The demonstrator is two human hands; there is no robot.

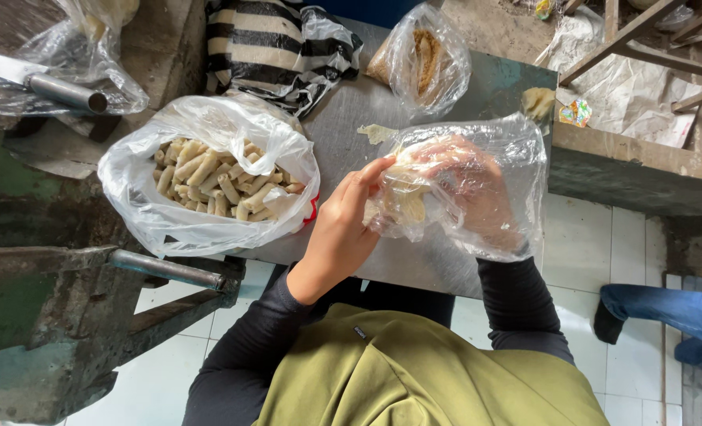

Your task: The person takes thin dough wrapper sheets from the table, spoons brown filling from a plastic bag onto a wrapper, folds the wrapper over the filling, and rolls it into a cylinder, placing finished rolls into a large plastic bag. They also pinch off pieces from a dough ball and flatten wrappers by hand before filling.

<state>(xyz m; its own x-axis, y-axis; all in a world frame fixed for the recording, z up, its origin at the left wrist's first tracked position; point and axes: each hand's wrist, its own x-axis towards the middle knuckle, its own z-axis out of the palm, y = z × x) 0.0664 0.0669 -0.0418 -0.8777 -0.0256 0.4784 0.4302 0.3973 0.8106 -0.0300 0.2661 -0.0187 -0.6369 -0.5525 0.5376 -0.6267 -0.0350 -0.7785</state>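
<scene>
Fingers of left hand point(343, 229) pinch clear bag point(517, 158) edge; right hand point(469, 193) inside, curled on pale rolls point(402, 201). Risk: thin film tears w/ tugging, rolls spill.

A black-and-white striped plastic bag point(276, 43) lies at the far edge of the grey metal table point(343, 126). A small clear bag of brown crumbs point(423, 59) sits beside it (knotted shut). A grey metal pipe point(166, 269) projects from the green machine frame point(28, 308).
</scene>
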